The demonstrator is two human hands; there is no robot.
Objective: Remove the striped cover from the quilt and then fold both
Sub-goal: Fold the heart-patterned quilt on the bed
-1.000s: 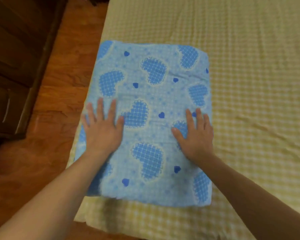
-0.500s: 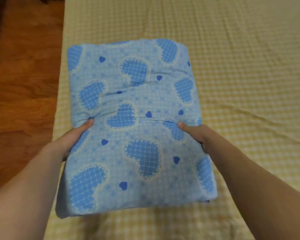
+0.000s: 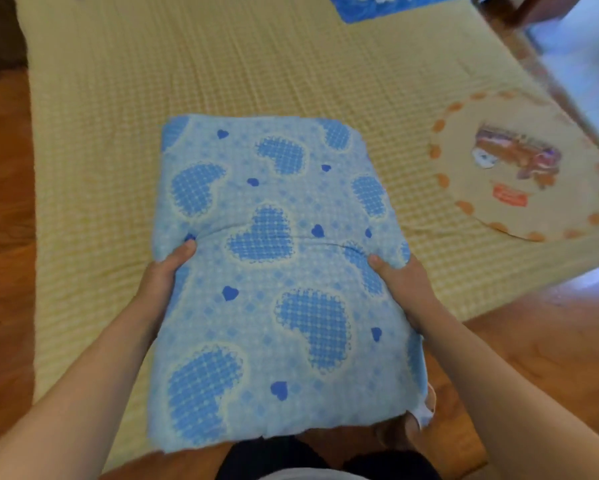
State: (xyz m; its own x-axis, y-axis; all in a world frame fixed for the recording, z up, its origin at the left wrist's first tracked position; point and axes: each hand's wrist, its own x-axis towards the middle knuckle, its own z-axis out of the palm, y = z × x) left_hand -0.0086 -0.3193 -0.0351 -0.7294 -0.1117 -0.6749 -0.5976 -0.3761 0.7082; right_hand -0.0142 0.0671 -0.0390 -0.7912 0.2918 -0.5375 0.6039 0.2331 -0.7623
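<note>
Quilt (image 3: 274,271), folded, gripped at both sides by curled fingers (image 3: 184,251) above yellow checked bed (image 3: 222,64), wooden floor (image 3: 4,202).

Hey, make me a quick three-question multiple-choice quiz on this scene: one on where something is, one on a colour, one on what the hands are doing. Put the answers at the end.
1. Where does the round cushion lie, seen from the camera?
A. On the bed, right of the folded bundle
B. On the floor, left of the bed
C. On top of the bundle

2. What colour are the hearts on the folded bundle?
A. Red
B. Blue
C. Green

3. What are the two hands doing?
A. Hanging idle off the bundle
B. Pointing at the cushion
C. Gripping the bundle's two side edges

Answers: 1 A, the cushion rests on the yellow checked bed cover to the right. 2 B, every heart is blue. 3 C, the left hand and right hand each clasp one side, thumbs on top.
</note>
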